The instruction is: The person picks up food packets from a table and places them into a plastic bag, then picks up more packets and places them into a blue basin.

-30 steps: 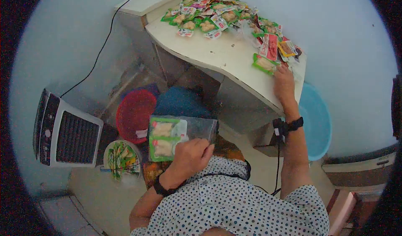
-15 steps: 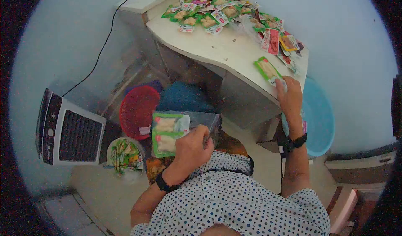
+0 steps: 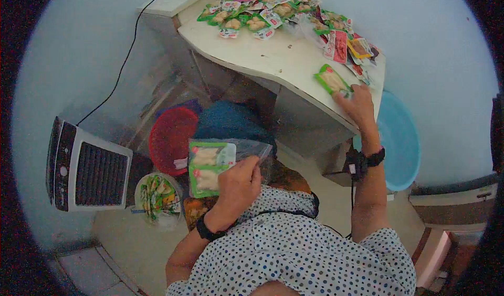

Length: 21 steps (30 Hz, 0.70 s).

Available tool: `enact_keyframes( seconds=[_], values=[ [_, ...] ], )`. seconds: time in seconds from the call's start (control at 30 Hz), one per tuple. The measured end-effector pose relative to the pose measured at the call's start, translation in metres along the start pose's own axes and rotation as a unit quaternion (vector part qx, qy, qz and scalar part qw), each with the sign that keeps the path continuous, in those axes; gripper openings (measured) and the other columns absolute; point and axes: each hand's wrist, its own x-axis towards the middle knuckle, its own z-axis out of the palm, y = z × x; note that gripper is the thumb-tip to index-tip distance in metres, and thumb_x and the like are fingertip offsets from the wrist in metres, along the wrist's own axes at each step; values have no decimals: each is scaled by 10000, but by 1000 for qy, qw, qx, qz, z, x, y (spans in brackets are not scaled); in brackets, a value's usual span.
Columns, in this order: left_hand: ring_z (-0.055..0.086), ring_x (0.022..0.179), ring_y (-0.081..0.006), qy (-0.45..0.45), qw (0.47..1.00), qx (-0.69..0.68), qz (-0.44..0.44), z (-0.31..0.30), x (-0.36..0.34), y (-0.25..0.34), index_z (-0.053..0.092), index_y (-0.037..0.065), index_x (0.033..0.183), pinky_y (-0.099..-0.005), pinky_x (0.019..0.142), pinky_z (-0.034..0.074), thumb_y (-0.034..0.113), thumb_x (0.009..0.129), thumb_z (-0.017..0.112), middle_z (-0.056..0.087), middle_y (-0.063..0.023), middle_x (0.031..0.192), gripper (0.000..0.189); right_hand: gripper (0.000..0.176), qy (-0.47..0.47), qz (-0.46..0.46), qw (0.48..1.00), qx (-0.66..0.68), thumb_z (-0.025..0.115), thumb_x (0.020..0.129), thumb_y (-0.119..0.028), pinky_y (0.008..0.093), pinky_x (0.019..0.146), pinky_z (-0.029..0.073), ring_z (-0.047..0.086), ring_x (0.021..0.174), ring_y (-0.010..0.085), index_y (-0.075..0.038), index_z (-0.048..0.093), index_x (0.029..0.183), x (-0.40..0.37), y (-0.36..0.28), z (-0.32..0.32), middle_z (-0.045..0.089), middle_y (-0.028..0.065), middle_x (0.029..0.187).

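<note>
The clear bag (image 3: 249, 150) sits at centre frame, held off the lap. The left hand (image 3: 239, 183) has its fingers (image 3: 251, 166) closed on the bag's lower right edge. Two green packets (image 3: 209, 168) lie inside, one above the other, at the bag's left end. The grip at the opposite end appears to keep the bag flat, with its contents clear of the hand.

The right hand (image 3: 361, 103) reaches to the upper right. Its fingers are extended and spread flat, not closed around anything, with the tips resting on a single green packet (image 3: 329, 78). This packet lies at the near edge of the worktop (image 3: 262, 54), apart from the main pile of packets (image 3: 273, 7) along the far edge, probably because that edge is within arm's reach.

Surrounding items:
- A red basket (image 3: 170, 138) and a dark blue seat (image 3: 228, 123) are below the worktop.
- A small bowl of packets (image 3: 155, 196) is on the floor at lower left.
- A white appliance (image 3: 89, 170) is at far left, with a black cable (image 3: 126, 60) above it.
- A blue tub (image 3: 401, 138) is at right, below the right wrist.

Nothing lies between either hand and its packet.
</note>
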Motion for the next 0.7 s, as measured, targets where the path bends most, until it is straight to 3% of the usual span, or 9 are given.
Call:
enact_keyframes(
  seconds=[0.07, 0.27, 0.37, 0.47, 0.57, 0.7],
  values=[
    [646, 687, -362, -30, 999, 30, -21, -4, 2, 3, 615, 60, 993, -478, 574, 505, 168, 850, 610, 658, -163, 779, 179, 658, -2, 16, 1000, -10, 754, 701, -464, 414, 857, 467, 589, 1015, 334, 80, 608, 1041, -1, -7, -3, 610, 232, 1079],
    [632, 651, -340, -29, 991, 128, -19, -4, 2, 3, 594, 89, 912, -472, 513, 482, 206, 887, 592, 634, -142, 738, 119, 501, 52, 22, 991, 126, 803, 683, -297, 362, 701, 494, 607, 710, 245, 35, 630, 1016, 0, 24, 10, 629, 134, 780],
    [627, 655, -347, -8, 990, 142, 10, -3, 3, 3, 596, 85, 919, -465, 525, 488, 207, 891, 592, 631, -144, 745, 124, 414, 72, 10, 988, 137, 773, 753, -273, 384, 668, 514, 648, 727, 266, 17, 613, 1002, -1, 28, 16, 655, 167, 846],
    [606, 606, -332, 41, 993, 101, 43, -3, 5, 4, 555, 76, 845, -433, 505, 478, 146, 864, 612, 582, -123, 687, 92, 275, 138, 59, 941, 304, 702, 823, -183, 343, 589, 492, 620, 660, 189, -2, 603, 1005, -23, -4, -4, 637, 127, 813],
    [597, 580, -321, 64, 996, 37, 44, -2, 6, 6, 533, 70, 808, -417, 491, 462, 101, 844, 623, 567, -119, 653, 102, 201, 83, 55, 869, 484, 650, 856, -138, 314, 559, 481, 595, 623, 146, -27, 586, 1010, -37, 2, -8, 627, 104, 809],
    [641, 687, -356, 11, 1000, -11, -17, -6, 6, 13, 591, 54, 937, -443, 596, 504, 108, 867, 608, 641, -173, 788, 90, 180, -52, 65, 879, 470, 630, 878, -141, 288, 590, 484, 601, 658, 137, -52, 568, 1022, -84, -22, -35, 627, 74, 821]
  ],
)
